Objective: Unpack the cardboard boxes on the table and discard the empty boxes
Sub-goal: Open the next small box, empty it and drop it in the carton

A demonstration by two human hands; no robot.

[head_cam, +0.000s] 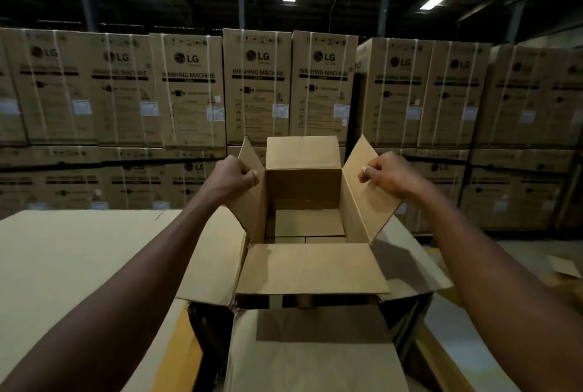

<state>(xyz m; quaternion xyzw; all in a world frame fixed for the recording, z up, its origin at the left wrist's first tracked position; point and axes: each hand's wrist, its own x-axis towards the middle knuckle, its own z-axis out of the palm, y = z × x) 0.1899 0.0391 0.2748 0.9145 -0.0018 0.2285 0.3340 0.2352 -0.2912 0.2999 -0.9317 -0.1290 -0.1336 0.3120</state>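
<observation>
The side flaps of the open brown cardboard box are gripped by the curled fingers of the left hand and the right hand

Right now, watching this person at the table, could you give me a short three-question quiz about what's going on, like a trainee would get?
1. True or false: all four flaps of the box are open.
2. What does each hand grip? A) tape B) a side flap C) a knife
3. Fill in: the big cartons stacked behind are printed "washing ____".

Key:
1. True: the far and near flaps are folded out too.
2. B: the left hand grips the left flap, the right hand the right flap.
3. machine
</observation>
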